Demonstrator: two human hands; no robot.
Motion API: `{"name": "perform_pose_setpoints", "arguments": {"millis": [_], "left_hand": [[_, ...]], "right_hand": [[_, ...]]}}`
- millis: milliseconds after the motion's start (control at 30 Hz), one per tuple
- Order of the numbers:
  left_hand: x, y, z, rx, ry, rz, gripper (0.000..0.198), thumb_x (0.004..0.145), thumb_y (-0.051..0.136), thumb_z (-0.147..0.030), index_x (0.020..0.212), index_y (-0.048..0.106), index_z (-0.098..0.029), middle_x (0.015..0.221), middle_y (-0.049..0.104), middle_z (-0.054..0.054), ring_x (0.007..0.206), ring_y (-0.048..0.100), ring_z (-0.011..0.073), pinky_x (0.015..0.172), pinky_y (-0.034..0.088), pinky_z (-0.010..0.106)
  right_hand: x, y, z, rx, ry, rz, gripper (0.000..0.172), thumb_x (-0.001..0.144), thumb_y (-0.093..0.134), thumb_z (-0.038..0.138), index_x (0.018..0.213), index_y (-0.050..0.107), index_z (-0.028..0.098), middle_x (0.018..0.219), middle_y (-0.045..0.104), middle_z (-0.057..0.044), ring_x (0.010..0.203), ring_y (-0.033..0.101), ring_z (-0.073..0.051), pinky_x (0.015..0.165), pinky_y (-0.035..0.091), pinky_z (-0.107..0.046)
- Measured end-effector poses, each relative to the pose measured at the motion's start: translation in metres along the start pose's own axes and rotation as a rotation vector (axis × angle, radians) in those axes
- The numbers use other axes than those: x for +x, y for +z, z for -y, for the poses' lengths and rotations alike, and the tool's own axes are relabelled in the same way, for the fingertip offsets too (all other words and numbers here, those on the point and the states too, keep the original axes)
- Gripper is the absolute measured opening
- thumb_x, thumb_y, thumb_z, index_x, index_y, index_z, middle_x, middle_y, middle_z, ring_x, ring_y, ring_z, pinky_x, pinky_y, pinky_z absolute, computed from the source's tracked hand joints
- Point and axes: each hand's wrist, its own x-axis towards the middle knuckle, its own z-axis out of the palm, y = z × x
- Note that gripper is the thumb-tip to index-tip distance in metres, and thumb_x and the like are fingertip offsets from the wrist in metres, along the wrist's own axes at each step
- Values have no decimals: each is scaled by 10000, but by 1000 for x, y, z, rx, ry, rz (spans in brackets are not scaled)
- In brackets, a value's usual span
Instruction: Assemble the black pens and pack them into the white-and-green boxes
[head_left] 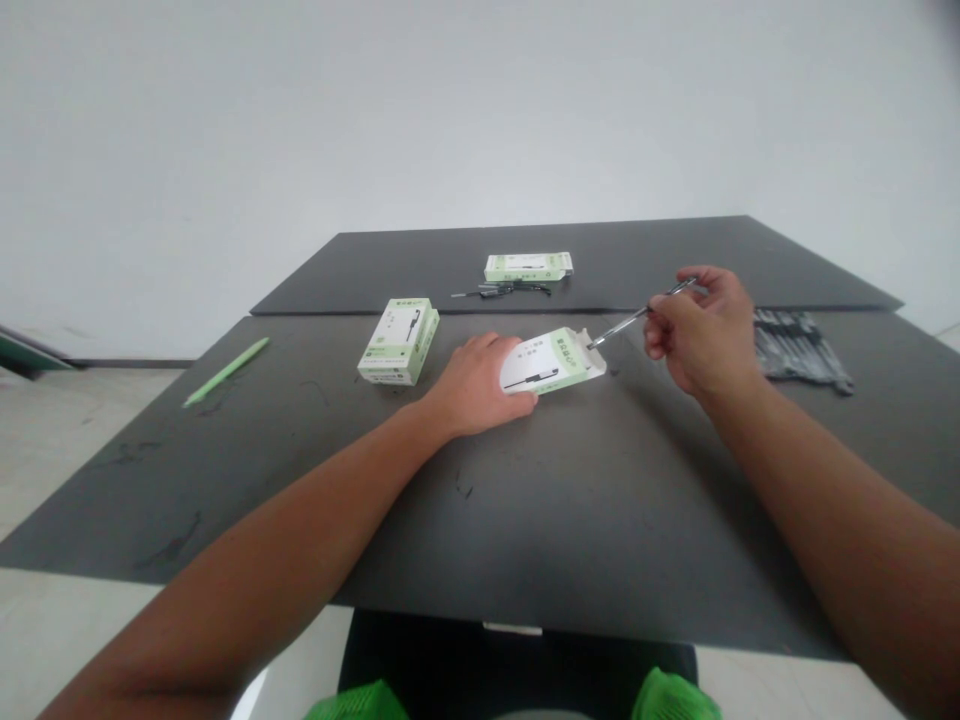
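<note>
My left hand (484,388) is wrapped round a white and green pen box (551,362), which lies on the table with its open end facing right. A black pen is printed on the box. In my right hand (701,325) I grip a thin pen (626,325) with a clear barrel, held at a slant above the table. The pen's lower tip is at the box's open flap; whether it reaches inside I cannot tell. Beside my right wrist lies a bundle of clear-barrelled pens (802,350), partly hidden by my hand.
A second pen box (397,340) stands left of my left hand. Farther back is another box (529,266) with several loose black pen parts (510,290) in front of it. A light green pen (226,372) lies at the left of the dark table (540,530). A seam crosses the tabletop.
</note>
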Motion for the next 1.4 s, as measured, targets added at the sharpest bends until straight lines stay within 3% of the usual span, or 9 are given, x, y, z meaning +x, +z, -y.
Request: {"name": "perform_pose_setpoints", "arguments": {"millis": [333,500,667,900,1100,1400], "left_hand": [[1,3,3,-4,26,-23,626,831,811,-498,1369,675,-209,1340,688,147,1284,662,370,1182,531,537],[1,3,1,-12,21,-23,639,824,817,-482,1378,675,-198,1332,690,154,1277,664,382,1165,540,555],[1,3,1,-21,11,-32,647,824,819,-477,1388,670,-197,1340,687,153,1285,658,374,1179,534,548],[0,2,0,-38,24,-43,684,820,818,-473,1422,659,-190,1361,686,158,1298,651,375,1185,529,554],[0,2,1,-48,34,-51,688,807,827,-470,1414,663,-191,1344,690,155,1281,659,373,1183,532,555],[1,3,1,-49,35,-46,673,805,825,-465,1397,668,-187,1319,692,155,1256,661,371,1152,547,556]], "right_hand": [[-3,9,-25,19,-74,142,529,786,864,240,1178,514,301,733,670,76,443,575,-172,359,449,-294],[-5,9,-27,6,-30,239,340,869,859,321,1114,632,263,814,757,6,473,589,-139,370,473,-266],[-6,5,-23,-55,-27,349,267,922,869,400,1070,735,222,825,738,-17,519,578,-116,395,455,-246],[0,-9,-14,-192,-70,481,282,956,865,462,1061,757,224,760,674,0,534,562,-123,434,440,-258],[-3,-12,-13,-328,-50,603,325,1007,787,504,1129,830,206,609,596,19,535,527,-137,504,424,-275],[-7,-10,-7,-385,-122,575,372,920,833,515,1096,885,192,648,657,-1,552,505,-141,539,390,-301]]}}
